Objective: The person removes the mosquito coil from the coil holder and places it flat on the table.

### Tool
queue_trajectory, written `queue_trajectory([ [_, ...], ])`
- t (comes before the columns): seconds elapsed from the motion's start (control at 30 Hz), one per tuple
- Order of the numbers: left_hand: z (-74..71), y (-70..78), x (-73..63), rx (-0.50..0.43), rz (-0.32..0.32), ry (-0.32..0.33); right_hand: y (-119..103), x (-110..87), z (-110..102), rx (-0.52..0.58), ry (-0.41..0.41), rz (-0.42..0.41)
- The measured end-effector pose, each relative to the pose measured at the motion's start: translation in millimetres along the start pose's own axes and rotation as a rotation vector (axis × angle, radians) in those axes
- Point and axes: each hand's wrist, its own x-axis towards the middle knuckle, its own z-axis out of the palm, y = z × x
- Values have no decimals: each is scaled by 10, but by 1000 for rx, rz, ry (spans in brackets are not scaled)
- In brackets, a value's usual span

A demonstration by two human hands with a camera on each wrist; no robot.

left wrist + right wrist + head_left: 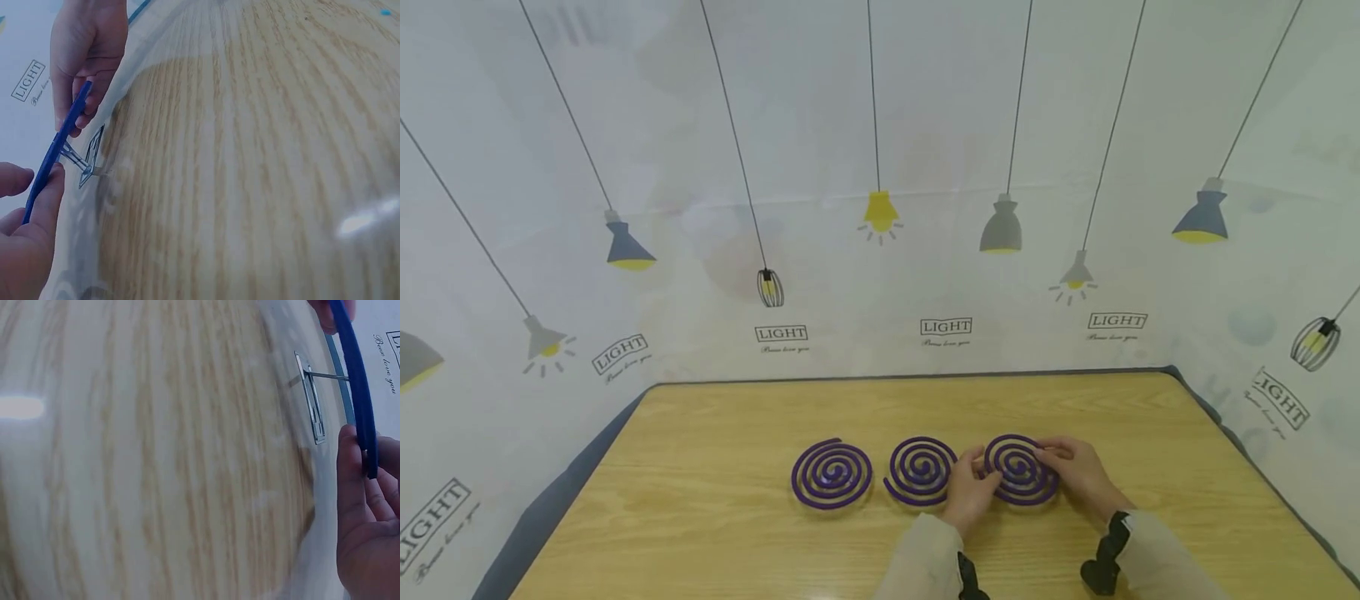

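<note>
Head view: held coil point(1018, 469), purple spiral, over table point(715, 417). Middle coil point(922, 469) just left of held coil; outer coil point(835, 474) farther left, same row. Left hand point(972, 492) pinches left edge of held coil, right hand point(1078, 472) right edge; opposed grips probably keep disc level.

Left wrist view: left thumb and fingers pinch held coil from both faces. Metal stand point(89, 170) meets table-facing side, presumably as support. Stand-to-table contact: cannot tell.

Right wrist view: right thumb and fingers pinch rim, likely limiting flex of thin spiral.
</note>
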Motion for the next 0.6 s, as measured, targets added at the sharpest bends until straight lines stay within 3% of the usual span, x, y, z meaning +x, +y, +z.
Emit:
queue_trajectory([
  [0.43,59,-51,32,-89,31,102,1,20,13,2,0,37],
  [0.6,53,-65,13,-135,12,93,-8,10,15,8,1,28],
])
